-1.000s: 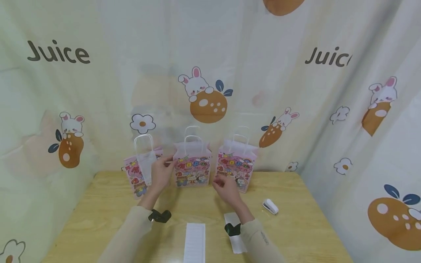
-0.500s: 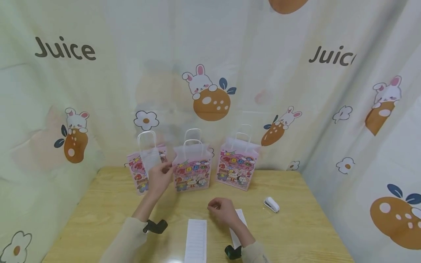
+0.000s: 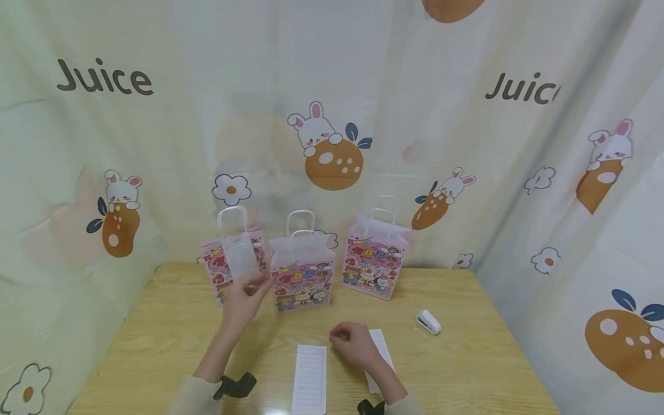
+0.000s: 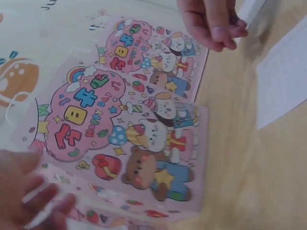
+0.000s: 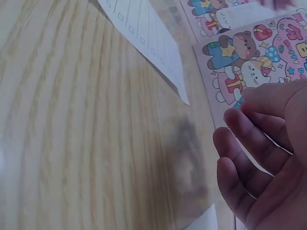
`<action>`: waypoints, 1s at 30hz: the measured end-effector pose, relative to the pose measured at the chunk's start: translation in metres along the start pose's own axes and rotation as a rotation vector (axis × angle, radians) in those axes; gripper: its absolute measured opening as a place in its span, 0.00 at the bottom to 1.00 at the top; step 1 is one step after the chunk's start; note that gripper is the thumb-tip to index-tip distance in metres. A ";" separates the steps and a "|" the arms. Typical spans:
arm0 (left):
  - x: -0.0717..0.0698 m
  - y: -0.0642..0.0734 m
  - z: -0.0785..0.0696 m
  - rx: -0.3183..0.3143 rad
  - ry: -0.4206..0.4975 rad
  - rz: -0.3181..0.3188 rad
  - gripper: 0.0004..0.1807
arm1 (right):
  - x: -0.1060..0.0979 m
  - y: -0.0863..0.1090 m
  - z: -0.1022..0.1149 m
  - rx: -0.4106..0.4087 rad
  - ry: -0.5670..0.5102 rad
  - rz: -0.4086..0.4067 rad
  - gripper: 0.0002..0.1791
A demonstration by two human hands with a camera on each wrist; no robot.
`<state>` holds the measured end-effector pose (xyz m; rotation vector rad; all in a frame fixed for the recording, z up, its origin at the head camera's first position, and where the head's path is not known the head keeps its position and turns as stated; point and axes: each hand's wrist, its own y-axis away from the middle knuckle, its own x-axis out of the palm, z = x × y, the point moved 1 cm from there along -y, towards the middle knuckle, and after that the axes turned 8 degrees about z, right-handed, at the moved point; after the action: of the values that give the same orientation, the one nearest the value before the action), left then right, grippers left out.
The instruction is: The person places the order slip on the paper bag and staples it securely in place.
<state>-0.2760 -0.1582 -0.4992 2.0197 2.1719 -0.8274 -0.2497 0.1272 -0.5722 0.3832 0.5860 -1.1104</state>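
Note:
In the head view, a pink cartoon-print paper gift bag (image 3: 303, 282) stands mid-table with its white handles up. At its left side is my left hand (image 3: 246, 300), whose fingers (image 4: 36, 189) spread loosely beside the bag's side panel in the left wrist view. A lined paper list (image 3: 309, 377) lies on the table in front of that bag. To the right of this list my right hand (image 3: 354, 344) hovers with loosely curled fingers (image 5: 244, 143), holding nothing. A second paper slip (image 3: 381, 351) is partly hidden under the right hand and wrist.
A matching bag (image 3: 374, 259) stands at the right. Another bag (image 3: 210, 265) leans at the left, with a white paper slip (image 3: 241, 256) at its front. A small white stapler (image 3: 427, 323) lies on the right of the wooden table (image 3: 467, 369). A printed curtain (image 3: 332, 69) surrounds it.
The middle bag has come forward, toward the person. My left hand has come back with it, its fingers now loosened. My right hand has drawn back from the right bag to over the table.

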 end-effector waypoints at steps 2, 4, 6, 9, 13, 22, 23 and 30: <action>0.004 0.014 0.012 -0.082 -0.039 0.058 0.12 | -0.001 0.001 0.000 0.000 0.002 0.001 0.06; 0.013 0.027 0.025 -0.131 -0.061 0.160 0.11 | -0.002 0.003 -0.001 -0.003 0.001 -0.002 0.06; 0.026 0.038 0.037 -0.139 -0.074 0.276 0.11 | -0.004 0.004 -0.001 -0.005 0.002 -0.003 0.06; 0.045 0.051 0.047 -0.093 -0.061 0.422 0.12 | -0.007 0.005 0.000 0.003 -0.015 0.002 0.07; 0.065 0.059 0.051 -0.013 -0.080 0.501 0.11 | -0.009 0.008 0.001 -0.007 -0.026 0.001 0.06; 0.081 0.067 0.048 0.008 -0.293 0.537 0.15 | -0.007 0.014 -0.002 -0.012 -0.031 0.003 0.07; 0.081 0.067 0.047 0.004 -0.300 0.541 0.15 | -0.007 0.015 -0.002 -0.014 -0.036 0.001 0.08; 0.083 0.069 0.047 -0.028 -0.296 0.550 0.08 | -0.006 0.015 -0.004 -0.019 -0.037 -0.001 0.08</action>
<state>-0.2370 -0.1033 -0.5956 2.1496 1.3669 -0.9234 -0.2385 0.1399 -0.5716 0.3455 0.5637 -1.1097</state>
